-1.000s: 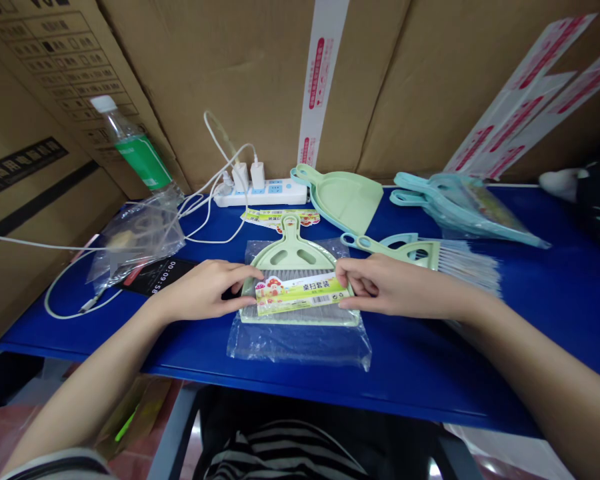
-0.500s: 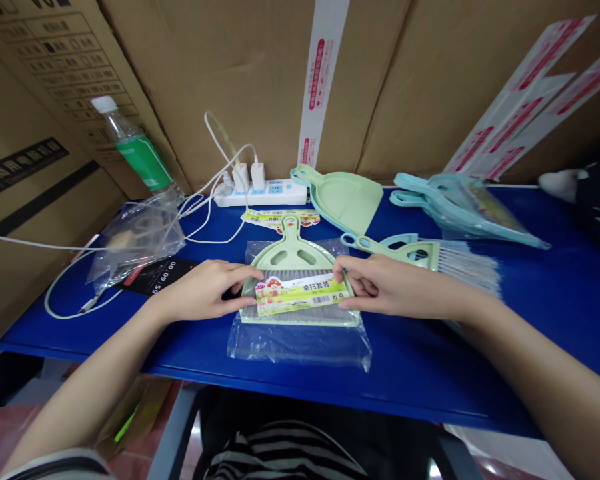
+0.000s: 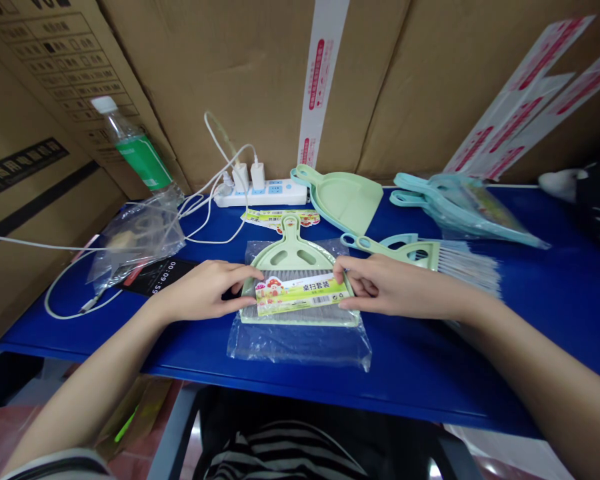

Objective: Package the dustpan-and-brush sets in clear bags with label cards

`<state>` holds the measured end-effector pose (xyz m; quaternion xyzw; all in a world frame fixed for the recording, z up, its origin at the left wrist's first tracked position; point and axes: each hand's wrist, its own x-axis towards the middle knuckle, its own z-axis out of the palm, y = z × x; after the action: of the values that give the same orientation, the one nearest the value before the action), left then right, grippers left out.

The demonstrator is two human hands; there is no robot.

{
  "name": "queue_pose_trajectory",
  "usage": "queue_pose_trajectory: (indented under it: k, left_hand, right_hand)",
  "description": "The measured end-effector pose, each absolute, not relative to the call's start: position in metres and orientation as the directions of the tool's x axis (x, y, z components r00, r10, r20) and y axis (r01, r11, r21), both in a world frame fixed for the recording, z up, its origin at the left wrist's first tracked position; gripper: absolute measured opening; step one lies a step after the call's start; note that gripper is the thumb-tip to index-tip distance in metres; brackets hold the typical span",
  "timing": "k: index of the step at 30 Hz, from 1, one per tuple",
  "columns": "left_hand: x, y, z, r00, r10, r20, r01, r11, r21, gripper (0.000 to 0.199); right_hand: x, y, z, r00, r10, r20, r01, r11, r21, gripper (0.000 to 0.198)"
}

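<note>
Head view. At centre, a pale green plastic dustpan with grey brush bristles (image 3: pixel 300 257) is seen lying on the blue tabletop (image 3: pixel 300 383), in a clear plastic bag (image 3: pixel 300 347). Its outer edges are partly covered by both hands; the bag's upper outline is hard to make out. Dustpan handle pointed to the top of the frame, wide mouth to the bottom; long axis nearly vertical. Across the bristles, a yellow-green and white printed card label (image 3: pixel 300 295) is set lengthwise left to right, right end slightly raised in the frame. Label's left end touched by the left hand (image 3: pixel 213 290), thumb and forefinger parted; right end by the right hand (image 3: pixel 375 283), fingers curled. Whether either grips cannot be told. Left of centre, a black-screened phone (image 3: pixel 155 277) is partly hidden by the left hand.
</note>
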<state>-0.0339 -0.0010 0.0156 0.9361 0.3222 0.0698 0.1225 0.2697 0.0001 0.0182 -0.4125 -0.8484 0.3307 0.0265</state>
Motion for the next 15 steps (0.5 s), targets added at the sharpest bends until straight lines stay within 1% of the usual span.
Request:
queue_pose_trajectory:
  k: [15]
  left_hand:
    - [-0.0341, -0.0011, 0.0153, 0.789, 0.612, 0.056, 0.577, -0.769, 0.275, 0.036]
  right_hand:
    - [0.27, 0.0, 0.018, -0.658, 0.714, -0.238, 0.686, 0.438, -0.581, 0.023]
